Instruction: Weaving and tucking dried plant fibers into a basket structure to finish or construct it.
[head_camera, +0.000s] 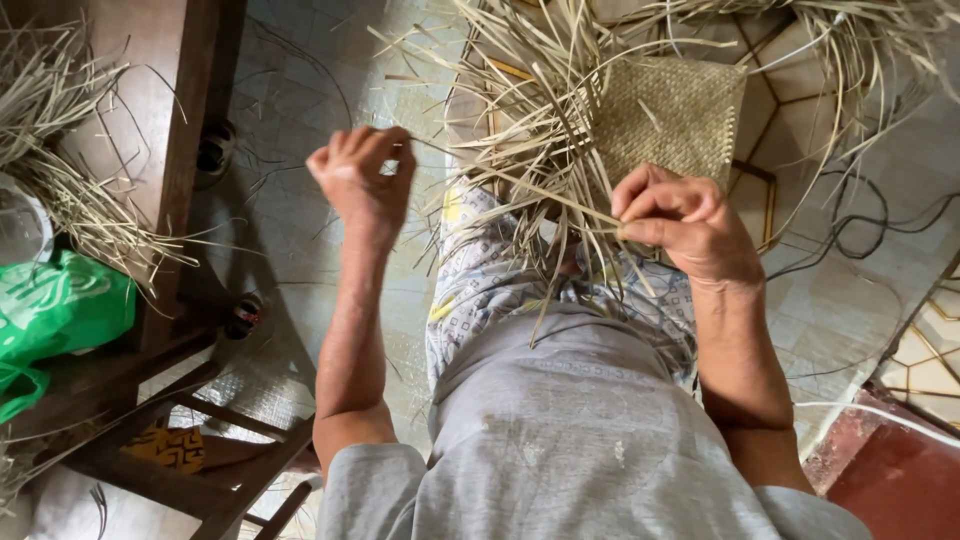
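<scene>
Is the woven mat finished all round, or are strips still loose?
Unfinished: the woven mat has loose strips fanning from its left edge; both hands pinch one.

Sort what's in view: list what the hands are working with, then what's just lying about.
In use:
- woven mat panel
- loose straw strips
- single strip pinched by left hand and right hand

Lying about:
- green plastic bag
- wooden bench
- straw bundle
- black cables

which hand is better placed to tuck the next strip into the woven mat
Probably the right hand: it pinches strips right at the edge of the woven mat. The left hand is out to the side, closed on the far end of a strip, apart from the mat.
</scene>
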